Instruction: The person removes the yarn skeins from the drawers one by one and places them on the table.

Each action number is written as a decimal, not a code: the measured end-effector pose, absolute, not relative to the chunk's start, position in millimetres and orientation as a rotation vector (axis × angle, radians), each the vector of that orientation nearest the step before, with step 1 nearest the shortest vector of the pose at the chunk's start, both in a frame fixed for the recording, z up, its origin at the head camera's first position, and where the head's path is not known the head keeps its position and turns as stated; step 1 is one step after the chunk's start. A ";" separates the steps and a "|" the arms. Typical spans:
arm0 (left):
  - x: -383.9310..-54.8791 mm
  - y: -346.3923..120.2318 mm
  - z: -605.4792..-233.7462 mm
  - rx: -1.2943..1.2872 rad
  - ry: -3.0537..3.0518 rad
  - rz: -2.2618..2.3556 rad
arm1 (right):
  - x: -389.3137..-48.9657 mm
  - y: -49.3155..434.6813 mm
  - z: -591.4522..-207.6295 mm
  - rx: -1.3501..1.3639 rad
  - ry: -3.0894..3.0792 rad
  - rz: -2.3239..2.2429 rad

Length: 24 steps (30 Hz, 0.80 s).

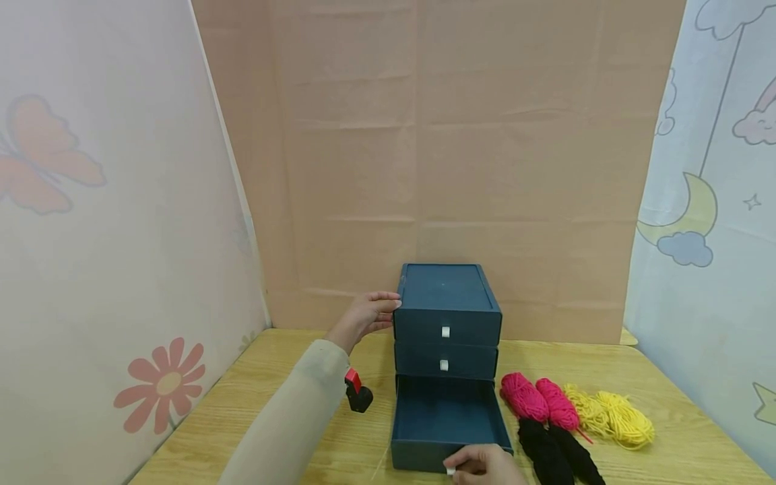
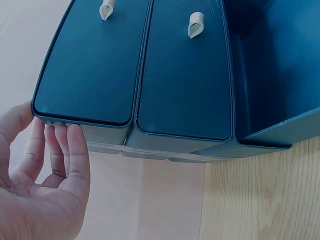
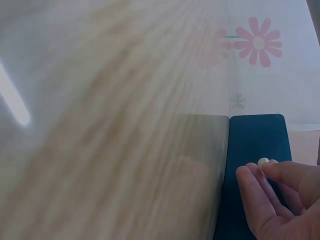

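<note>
A dark blue drawer cabinet (image 1: 447, 286) stands on the table with its bottom drawer (image 1: 445, 411) pulled out; the inside shows nothing in it. The two upper drawers are closed, each with a white pull tab (image 1: 445, 332). My left hand (image 1: 366, 315) touches the cabinet's upper left side. In the left wrist view, that hand's fingers (image 2: 77, 155) lie fairly straight against the side, thumb near the top corner. At the front of the bottom drawer, my right hand (image 1: 485, 465) pinches its small white pull tab (image 3: 263, 162) between thumb and fingers.
To the cabinet's right lie pink yarn skeins (image 1: 526, 397), yellow yarn (image 1: 624, 417) and black yarn (image 1: 545, 451). A brown sheet (image 1: 455, 135) hangs behind the wooden table (image 1: 230, 417). Printed white panels (image 1: 151, 236) flank both sides. A black and red wrist device (image 1: 359, 397) shows below the left sleeve.
</note>
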State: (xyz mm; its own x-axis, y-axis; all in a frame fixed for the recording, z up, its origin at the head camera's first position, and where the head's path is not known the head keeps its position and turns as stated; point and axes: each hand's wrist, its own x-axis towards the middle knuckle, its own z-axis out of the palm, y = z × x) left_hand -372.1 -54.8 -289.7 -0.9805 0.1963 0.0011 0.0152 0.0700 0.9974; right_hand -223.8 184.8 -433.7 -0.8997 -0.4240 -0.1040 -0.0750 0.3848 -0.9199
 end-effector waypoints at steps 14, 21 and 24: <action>-374.1 -55.3 -291.1 0.215 2.191 2.045 | -237.0 174.6 -428.6 -0.255 2.449 -1.515; -374.0 -54.6 -290.9 0.219 2.204 2.035 | -249.5 171.2 -426.6 -0.189 2.480 -1.525; -373.7 -54.4 -290.4 0.214 2.207 2.034 | -254.4 172.2 -426.3 -0.206 2.485 -1.564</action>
State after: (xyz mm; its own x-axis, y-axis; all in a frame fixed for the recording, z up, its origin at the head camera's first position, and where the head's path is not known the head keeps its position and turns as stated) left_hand -373.7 -54.4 -290.4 -0.9811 0.1936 -0.0014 0.0144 0.0798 0.9967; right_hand -254.4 172.2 -426.3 -0.9708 -0.2212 -0.0924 -0.0124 0.4311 -0.9022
